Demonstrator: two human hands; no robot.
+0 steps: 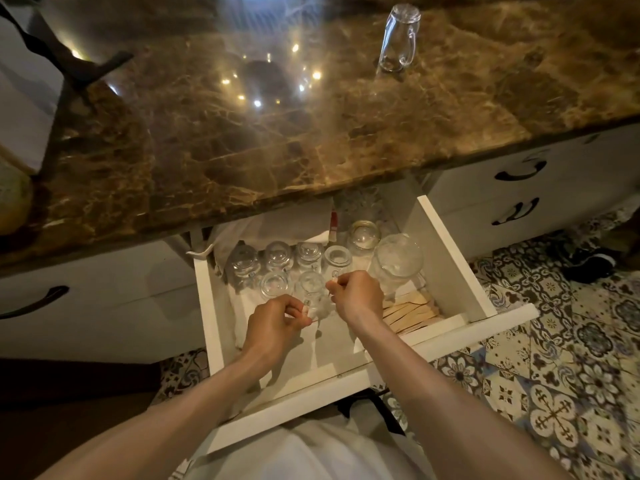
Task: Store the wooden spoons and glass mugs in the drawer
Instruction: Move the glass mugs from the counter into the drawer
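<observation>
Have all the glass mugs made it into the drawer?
No, one glass mug stands on the marble countertop, outside the open drawer.

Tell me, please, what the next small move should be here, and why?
Probably release the glass mug and lift both hands out. The left hand and right hand pinch it upside down in the drawer, apparently settled beside the other mugs, and the wooden spoons already lie there. One last mug waits on the countertop.
</observation>
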